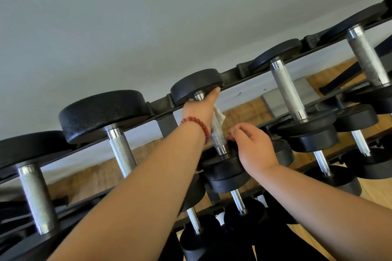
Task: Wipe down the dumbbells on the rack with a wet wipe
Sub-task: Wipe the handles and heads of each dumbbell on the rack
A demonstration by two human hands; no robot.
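Observation:
A black dumbbell (196, 87) with a knurled steel handle lies across the top tier of the rack (231, 75), in the middle of the view. My left hand (200, 109), with a red bead bracelet at the wrist, is closed around the upper part of that handle and presses a white wet wipe (219, 115) against it. My right hand (253, 146) rests on the near black head (224, 170) of the same dumbbell, fingers curled at its top edge beside the handle's lower end.
More black dumbbells fill the top tier on both sides (101, 112) (286, 89) (364, 55). Smaller dumbbells (238, 199) sit on lower tiers beneath my arms. A grey wall stands behind the rack, with wooden floor (250, 112) showing between the rails.

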